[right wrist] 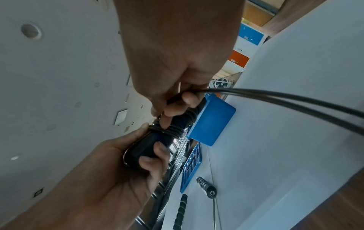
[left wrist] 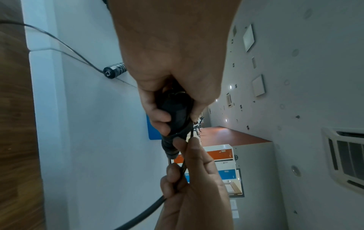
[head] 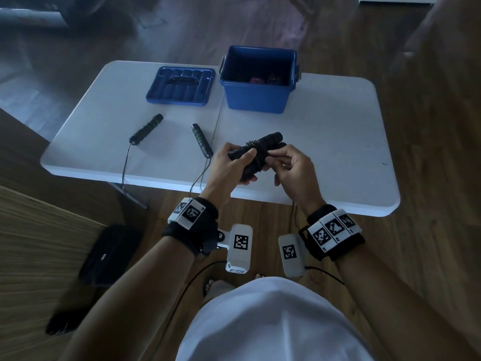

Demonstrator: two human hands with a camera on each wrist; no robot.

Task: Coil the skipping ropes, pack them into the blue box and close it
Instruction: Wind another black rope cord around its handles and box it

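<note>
White folding table (head: 312,142) lies under the left hand (head: 229,165), clenched round the paired black handles (head: 263,144), and just beside that grip the right hand (head: 294,168) pinches the rope (right wrist: 295,99), whose turns could spring loose if tension drops before reaching the open blue box (head: 257,97) beyond.

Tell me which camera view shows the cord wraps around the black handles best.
The right wrist view: the cord wraps sit close up, coil by coil, round the black handles between both hands. The head view shows the wraps small and dim. The left wrist view shows only a few turns, with fingers covering the rest.
</note>
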